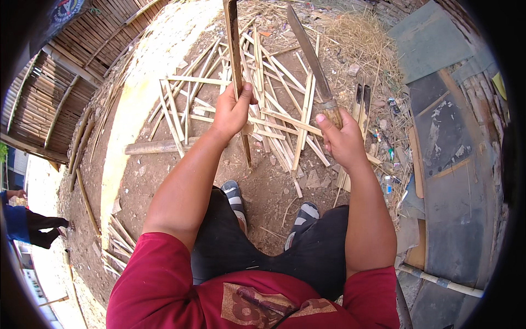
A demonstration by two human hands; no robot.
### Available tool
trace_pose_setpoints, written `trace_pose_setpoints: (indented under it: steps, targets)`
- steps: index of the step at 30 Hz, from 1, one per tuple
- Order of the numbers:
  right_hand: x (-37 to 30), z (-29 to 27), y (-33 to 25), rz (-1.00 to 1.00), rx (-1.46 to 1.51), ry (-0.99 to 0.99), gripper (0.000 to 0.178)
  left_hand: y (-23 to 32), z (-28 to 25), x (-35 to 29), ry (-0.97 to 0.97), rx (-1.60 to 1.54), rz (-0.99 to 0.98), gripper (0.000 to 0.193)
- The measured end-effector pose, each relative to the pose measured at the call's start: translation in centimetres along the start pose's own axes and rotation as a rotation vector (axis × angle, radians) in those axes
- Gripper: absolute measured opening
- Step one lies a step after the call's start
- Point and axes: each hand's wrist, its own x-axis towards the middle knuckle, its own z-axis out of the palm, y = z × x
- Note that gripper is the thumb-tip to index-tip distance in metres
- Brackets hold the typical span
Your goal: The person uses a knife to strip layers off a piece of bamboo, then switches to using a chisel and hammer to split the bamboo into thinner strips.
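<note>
My left hand [233,111] is closed around a long brown bamboo strip [234,46] that stands nearly upright, its lower end close to the dirt in front of my feet. In my right hand [342,137] is a machete [312,52], gripped by its wooden handle with the long dark blade pointing up and tilted left. Blade and strip are apart. Beneath and beyond both hands lies a loose, crisscrossed pile of pale split bamboo sticks [274,82].
A thick bamboo pole [156,147] lies left of the pile. More split sticks [118,247] are at lower left. Dark sheets [455,181] line the right side, with dry straw [356,38] at the back. A woven bamboo wall [82,60] stands left; another person [27,222] is at the far left.
</note>
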Motion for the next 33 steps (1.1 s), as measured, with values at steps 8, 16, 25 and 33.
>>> trace_pose_setpoints:
  steps: [8,16,25,33]
  targets:
    - [0.6,1.9,2.5,0.107,-0.109,-0.022,0.047,-1.4,-0.7,0.9,0.182,-0.266,-0.014,0.026]
    - [-3.3,8.4,1.7,0.109,0.085,-0.051,0.029,0.2,-4.7,1.9,0.394,-0.225,0.114,0.036]
    - [-5.0,9.9,2.7,0.124,-0.280,-0.245,0.040,4.5,-9.3,1.0,0.576,-0.387,0.212,0.015]
    - [-5.0,12.7,3.2,0.115,-0.253,-0.278,0.044,6.7,-9.8,-0.3,0.658,-0.411,0.205,0.047]
